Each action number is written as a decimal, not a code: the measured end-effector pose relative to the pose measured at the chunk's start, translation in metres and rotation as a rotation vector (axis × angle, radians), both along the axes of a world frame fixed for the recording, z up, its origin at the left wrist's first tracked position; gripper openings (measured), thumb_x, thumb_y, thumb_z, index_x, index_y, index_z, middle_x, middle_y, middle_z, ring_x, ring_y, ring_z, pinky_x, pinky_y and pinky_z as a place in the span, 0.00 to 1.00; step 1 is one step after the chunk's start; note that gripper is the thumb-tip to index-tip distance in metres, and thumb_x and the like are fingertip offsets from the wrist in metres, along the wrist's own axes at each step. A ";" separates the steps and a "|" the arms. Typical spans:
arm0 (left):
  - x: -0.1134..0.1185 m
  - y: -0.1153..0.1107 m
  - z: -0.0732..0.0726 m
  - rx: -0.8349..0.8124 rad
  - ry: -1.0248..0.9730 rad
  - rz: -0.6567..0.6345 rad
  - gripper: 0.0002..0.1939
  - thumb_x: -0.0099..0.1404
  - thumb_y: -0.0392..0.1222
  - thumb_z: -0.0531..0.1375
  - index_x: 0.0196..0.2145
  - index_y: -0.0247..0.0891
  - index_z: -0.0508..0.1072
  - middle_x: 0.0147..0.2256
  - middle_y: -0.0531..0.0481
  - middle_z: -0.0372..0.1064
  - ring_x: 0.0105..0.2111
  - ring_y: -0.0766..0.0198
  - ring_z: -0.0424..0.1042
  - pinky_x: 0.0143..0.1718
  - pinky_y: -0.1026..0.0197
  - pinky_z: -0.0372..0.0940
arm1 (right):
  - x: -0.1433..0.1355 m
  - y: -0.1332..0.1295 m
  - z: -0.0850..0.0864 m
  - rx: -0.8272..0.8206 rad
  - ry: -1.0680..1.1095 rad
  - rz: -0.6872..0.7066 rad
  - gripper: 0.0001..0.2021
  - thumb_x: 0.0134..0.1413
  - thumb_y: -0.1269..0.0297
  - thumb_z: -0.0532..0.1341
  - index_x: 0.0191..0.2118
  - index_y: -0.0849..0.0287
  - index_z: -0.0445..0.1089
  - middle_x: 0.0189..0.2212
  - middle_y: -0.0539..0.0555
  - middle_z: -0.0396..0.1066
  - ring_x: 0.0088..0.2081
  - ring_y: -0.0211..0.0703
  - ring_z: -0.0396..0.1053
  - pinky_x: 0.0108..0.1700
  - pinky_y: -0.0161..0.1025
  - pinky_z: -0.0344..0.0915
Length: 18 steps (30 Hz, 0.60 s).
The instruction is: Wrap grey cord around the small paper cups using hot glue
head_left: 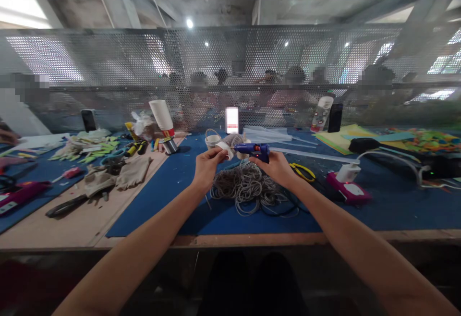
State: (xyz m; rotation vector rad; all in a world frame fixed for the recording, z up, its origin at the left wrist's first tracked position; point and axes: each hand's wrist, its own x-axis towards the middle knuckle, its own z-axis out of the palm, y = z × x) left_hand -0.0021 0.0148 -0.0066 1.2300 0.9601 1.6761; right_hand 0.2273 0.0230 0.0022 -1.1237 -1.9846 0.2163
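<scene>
Left hand: grasping white cup, in front of the glue gun's nozzle. Right hand: grasping glue gun. Grey cord: loosely heaped on blue mat, below and between both hands.

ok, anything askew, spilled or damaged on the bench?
Two oddities: the white cup stack leans left, though the wide lens may exaggerate it. The grey cord lies in a loose tangle nearer the wearer than the blue glue gun. No spill or damage visible.
</scene>
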 end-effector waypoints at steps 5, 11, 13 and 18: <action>0.001 -0.001 0.002 -0.014 -0.027 0.003 0.14 0.49 0.47 0.73 0.29 0.35 0.80 0.28 0.50 0.75 0.30 0.65 0.72 0.39 0.61 0.66 | 0.000 0.000 -0.001 0.007 0.007 0.010 0.20 0.57 0.45 0.61 0.35 0.58 0.78 0.24 0.52 0.75 0.29 0.47 0.73 0.32 0.38 0.59; 0.001 -0.002 0.003 -0.036 -0.065 0.005 0.16 0.47 0.48 0.74 0.29 0.35 0.80 0.29 0.50 0.75 0.30 0.65 0.72 0.40 0.60 0.66 | 0.000 -0.001 -0.001 -0.001 -0.007 0.030 0.21 0.58 0.43 0.60 0.37 0.57 0.78 0.24 0.52 0.75 0.29 0.48 0.73 0.31 0.38 0.59; 0.000 -0.001 0.003 -0.040 -0.074 0.004 0.15 0.47 0.48 0.74 0.30 0.35 0.80 0.29 0.50 0.75 0.30 0.65 0.72 0.40 0.60 0.66 | 0.001 -0.001 0.000 -0.003 -0.025 0.028 0.22 0.58 0.42 0.59 0.36 0.56 0.78 0.23 0.52 0.75 0.29 0.48 0.72 0.30 0.38 0.58; 0.000 -0.001 0.004 -0.044 -0.080 0.008 0.15 0.47 0.47 0.74 0.29 0.35 0.80 0.29 0.49 0.75 0.30 0.65 0.72 0.40 0.60 0.66 | 0.001 -0.002 0.001 -0.008 -0.025 0.027 0.22 0.58 0.42 0.59 0.38 0.56 0.78 0.24 0.53 0.75 0.29 0.49 0.72 0.30 0.38 0.59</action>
